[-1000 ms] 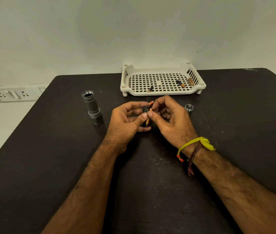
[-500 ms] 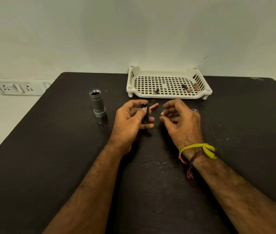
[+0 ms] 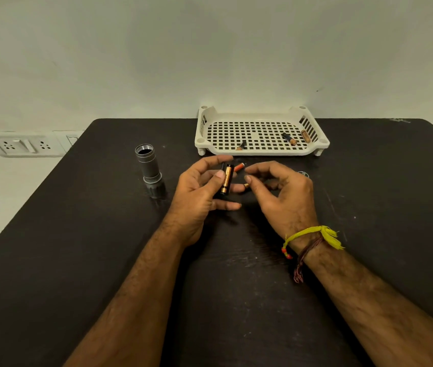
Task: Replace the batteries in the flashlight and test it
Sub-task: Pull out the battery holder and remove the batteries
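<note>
The bench [image 3: 77,260] is matt black with faint pale scuffs. The tray [image 3: 261,152] at its far edge is cream, its floor a grid of square holes. The flashlight body [image 3: 148,168] is grey metal. The battery [image 3: 227,179] in the black holder [image 3: 222,181] is copper and black; another battery [image 3: 238,167] behind is orange-red. The wrist thread [image 3: 313,234] is yellow.
</note>
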